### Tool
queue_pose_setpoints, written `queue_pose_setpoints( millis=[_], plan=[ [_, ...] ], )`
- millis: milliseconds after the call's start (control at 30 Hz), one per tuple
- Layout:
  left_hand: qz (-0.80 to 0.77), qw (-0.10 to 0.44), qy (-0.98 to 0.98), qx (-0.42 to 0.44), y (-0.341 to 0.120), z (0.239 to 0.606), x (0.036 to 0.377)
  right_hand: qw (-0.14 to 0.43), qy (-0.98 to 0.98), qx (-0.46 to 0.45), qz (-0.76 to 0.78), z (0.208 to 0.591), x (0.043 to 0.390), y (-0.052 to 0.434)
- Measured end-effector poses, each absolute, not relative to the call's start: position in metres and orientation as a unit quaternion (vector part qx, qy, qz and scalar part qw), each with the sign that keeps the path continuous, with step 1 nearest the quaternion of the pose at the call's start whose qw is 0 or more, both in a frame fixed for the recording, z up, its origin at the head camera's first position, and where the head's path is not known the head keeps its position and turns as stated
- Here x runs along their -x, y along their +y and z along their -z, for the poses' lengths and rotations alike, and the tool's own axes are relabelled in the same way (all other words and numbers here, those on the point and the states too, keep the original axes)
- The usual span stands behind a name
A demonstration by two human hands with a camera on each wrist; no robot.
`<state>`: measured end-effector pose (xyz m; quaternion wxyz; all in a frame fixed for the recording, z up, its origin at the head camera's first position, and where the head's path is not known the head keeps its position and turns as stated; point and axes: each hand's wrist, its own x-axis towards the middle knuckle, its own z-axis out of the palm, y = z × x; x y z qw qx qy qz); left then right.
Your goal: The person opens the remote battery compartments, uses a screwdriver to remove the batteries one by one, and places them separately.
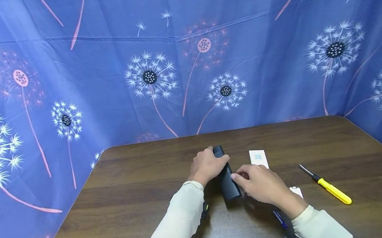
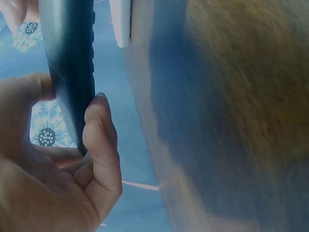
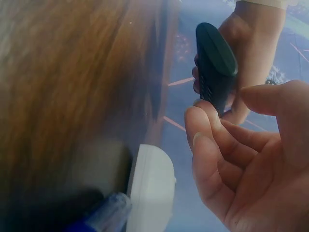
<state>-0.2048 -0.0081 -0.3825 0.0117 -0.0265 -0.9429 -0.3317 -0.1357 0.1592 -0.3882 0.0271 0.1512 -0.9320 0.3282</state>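
A black remote control (image 1: 229, 184) is held over the table, its plain back with a seam facing up and its buttons underneath. My left hand (image 1: 207, 164) grips the far part, thumb across one side. In the left wrist view its fingers (image 2: 100, 140) curl under the remote (image 2: 70, 63). At the remote's right edge is my right hand (image 1: 262, 183), thumb and bent fingers around that edge. The right wrist view has the right fingertips (image 3: 200, 113) at the button side of the remote (image 3: 215, 67), with the thumb by its back.
A white item with a printed code (image 1: 258, 157) lies beyond my right hand. Another small white item (image 1: 296, 191) and a blue pen (image 1: 280, 219) are partly hidden by my right arm. A yellow-handled screwdriver (image 1: 333, 191) lies on the wooden table (image 1: 132, 196) at right.
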Motion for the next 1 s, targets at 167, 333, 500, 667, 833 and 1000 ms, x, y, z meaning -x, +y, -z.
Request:
queue_pose_setpoints(
  millis=[167,333,500,667,833,1000],
  plan=[
    [0.342,0.012,-0.939,0.025,-0.004,0.381,0.206,0.023,-0.932,-0.146,-0.33,0.39,0.139,0.157],
    [0.353,0.011,-0.935,0.019,0.0,0.379,0.206,0.007,-0.928,-0.136,-0.347,0.391,0.139,0.156],
    [0.371,0.01,-0.928,0.016,0.005,0.379,0.206,0.002,-0.917,-0.134,-0.376,0.392,0.139,0.154],
    [0.382,0.007,-0.924,0.017,0.007,0.379,0.208,-0.008,-0.898,-0.122,-0.422,0.395,0.139,0.152],
    [0.389,0.001,-0.921,0.017,0.007,0.379,0.208,0.0,-0.892,-0.115,-0.438,0.397,0.141,0.151],
    [0.415,0.004,-0.91,0.013,0.005,0.379,0.209,0.01,-0.884,-0.12,-0.451,0.397,0.144,0.15]
  ],
)
